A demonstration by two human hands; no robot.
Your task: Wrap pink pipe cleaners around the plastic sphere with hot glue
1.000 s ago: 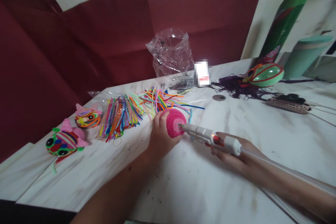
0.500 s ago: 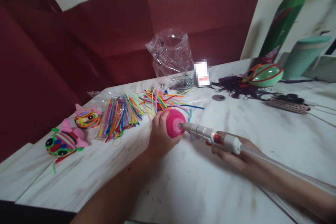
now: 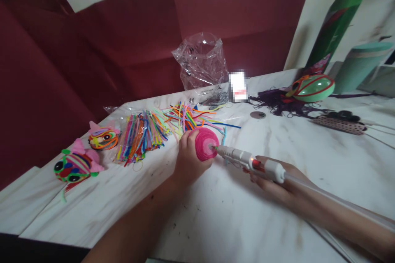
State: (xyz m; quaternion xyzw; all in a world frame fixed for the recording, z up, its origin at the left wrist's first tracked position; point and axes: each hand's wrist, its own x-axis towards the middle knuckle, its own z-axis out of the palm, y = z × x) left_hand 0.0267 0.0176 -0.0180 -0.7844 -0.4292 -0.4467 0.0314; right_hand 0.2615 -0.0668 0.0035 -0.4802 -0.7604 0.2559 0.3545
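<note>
A round pink object (image 3: 203,141), ringed in darker pink with a lighter centre, is held by my left hand (image 3: 189,156), whose fingers wrap round its left side. My right hand (image 3: 271,176) grips a white glue gun (image 3: 243,159) with a small glowing light. The gun's nozzle points left at the lighter centre of the pink object; whether it touches is too small to tell. Just behind my left hand lie loose coloured pipe cleaners (image 3: 188,117), and a plastic-wrapped bundle of them (image 3: 140,137) lies to the left.
Two colourful fish-like figures (image 3: 77,166) sit at the left. A clear plastic bag (image 3: 203,65) stands at the back. To the right are a green balloon-like object (image 3: 317,88), purple threads (image 3: 274,100), a dotted pink case (image 3: 339,124) and a teal bin (image 3: 361,65) on the marbled table (image 3: 234,222).
The glue gun and my right hand have shifted very slightly to the right. My left hand and the pink object look almost unmoved.
</note>
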